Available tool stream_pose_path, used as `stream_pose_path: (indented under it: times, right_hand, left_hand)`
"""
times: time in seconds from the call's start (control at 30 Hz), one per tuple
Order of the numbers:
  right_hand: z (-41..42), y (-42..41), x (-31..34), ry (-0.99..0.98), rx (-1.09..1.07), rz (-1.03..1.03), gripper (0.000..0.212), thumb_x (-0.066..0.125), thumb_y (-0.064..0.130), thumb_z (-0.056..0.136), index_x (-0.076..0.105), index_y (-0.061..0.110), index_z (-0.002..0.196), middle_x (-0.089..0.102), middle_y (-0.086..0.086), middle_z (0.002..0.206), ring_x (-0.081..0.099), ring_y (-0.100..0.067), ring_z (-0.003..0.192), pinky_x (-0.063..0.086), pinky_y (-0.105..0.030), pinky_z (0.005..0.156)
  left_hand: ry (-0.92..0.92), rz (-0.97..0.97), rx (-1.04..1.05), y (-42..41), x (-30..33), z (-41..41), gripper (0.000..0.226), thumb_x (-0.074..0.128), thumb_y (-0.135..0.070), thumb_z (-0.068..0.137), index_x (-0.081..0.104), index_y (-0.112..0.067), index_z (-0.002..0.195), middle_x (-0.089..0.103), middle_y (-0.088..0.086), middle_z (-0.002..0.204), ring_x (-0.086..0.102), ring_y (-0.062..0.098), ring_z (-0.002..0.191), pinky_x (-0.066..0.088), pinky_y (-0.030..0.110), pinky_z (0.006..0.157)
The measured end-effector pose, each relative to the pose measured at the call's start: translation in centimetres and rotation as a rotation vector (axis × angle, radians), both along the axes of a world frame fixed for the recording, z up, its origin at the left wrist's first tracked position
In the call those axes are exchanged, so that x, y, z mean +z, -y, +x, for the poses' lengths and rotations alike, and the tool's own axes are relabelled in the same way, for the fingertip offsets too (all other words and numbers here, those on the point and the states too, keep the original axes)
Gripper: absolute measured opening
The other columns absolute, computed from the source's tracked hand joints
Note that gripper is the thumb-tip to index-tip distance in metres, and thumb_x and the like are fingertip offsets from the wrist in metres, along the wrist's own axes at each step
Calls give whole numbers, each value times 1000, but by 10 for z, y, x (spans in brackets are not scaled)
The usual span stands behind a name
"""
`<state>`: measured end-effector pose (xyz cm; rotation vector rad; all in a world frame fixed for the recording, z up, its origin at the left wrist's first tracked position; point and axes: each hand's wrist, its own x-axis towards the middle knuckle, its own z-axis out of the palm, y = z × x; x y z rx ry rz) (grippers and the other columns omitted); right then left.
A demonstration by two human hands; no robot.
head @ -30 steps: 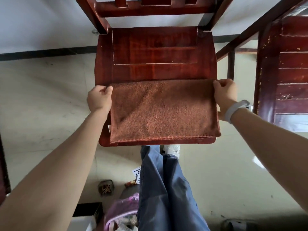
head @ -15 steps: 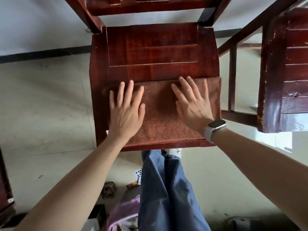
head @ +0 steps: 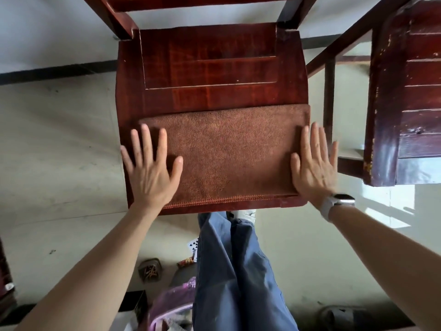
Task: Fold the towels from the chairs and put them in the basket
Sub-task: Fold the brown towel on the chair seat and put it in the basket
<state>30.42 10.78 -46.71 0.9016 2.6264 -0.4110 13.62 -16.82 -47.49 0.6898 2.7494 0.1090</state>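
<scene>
A brown towel, folded into a flat rectangle, lies on the front half of a dark red wooden chair seat. My left hand rests flat with fingers spread on the towel's left end. My right hand lies flat with fingers spread on the towel's right end, partly over the seat's edge; a white watch is on that wrist. Neither hand grips anything. No basket is clearly in view.
A second dark red wooden chair stands close on the right. My legs in blue trousers are under the seat's front edge. A purple bag, a black box and small litter lie on the pale floor.
My hands let go of the towel's far corners, pressed flat on its middle, then slid apart to its left and right ends. The towel lies flatter.
</scene>
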Motion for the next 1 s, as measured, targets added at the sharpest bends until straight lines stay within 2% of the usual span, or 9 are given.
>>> stream_pose_path:
  times: [0.1,0.2,0.27,0.33,0.43,0.57,0.77,0.87,1.0]
  right_hand:
    - [31,19,5,66,-57,-64,63,15,38,91,2,11,147,5,-13,156,8,-27,144,7,-50,115]
    - [48,26,9,53,-159,-134,60,19,35,94,7,8,146,10,-15,155,17,-30,141,18,-46,113]
    - [50,26,13,-42,-281,-218,50,24,28,98,21,8,144,25,-17,150,28,-31,136,24,-43,110]
    - [44,23,17,-155,-441,-291,40,32,20,99,41,6,135,46,-20,134,43,-33,124,31,-36,103]
    - [27,17,21,-185,-615,-335,33,42,19,96,57,5,121,57,-21,119,52,-32,111,35,-26,91]
    - [12,15,19,-118,-690,-278,30,49,18,92,61,2,114,58,-22,113,52,-34,105,36,-30,86]
    - [2,23,20,-128,-765,-190,19,50,11,89,59,-2,101,57,-21,111,52,-34,99,28,-25,73]
    - [-3,27,25,-104,-834,-227,21,46,13,89,57,0,102,58,-19,110,52,-32,96,34,-30,78]
    - [-7,29,48,-234,-851,-364,20,46,15,89,53,4,105,58,-8,94,53,-23,81,40,-27,68]
  left_hand:
    - [23,-14,-73,16,3,32,65,27,-49,90,20,-16,145,12,17,154,7,34,142,6,56,113]
    - [62,-49,15,30,5,49,65,25,-48,90,23,-13,145,12,16,154,8,34,142,9,57,112]
    - [75,-65,60,29,9,53,64,25,-46,90,23,-12,144,13,17,154,8,33,142,7,58,112]
    - [70,-76,76,25,14,56,63,26,-44,90,24,-12,144,14,17,154,8,32,142,5,57,112]
    - [65,-79,77,17,21,59,60,28,-39,90,26,-13,144,16,17,153,8,31,143,4,56,112]
    - [80,-106,99,9,26,63,56,33,-32,91,28,-14,143,18,16,153,11,31,143,5,58,111]
    - [120,-139,130,3,31,62,54,42,-27,94,25,-16,144,16,15,154,9,30,143,7,60,111]
    - [161,-140,122,4,35,59,54,39,-29,94,23,-18,145,14,12,155,6,28,144,7,59,111]
    - [199,-77,130,8,41,52,53,42,-26,93,28,-17,143,16,12,155,7,28,144,10,57,112]
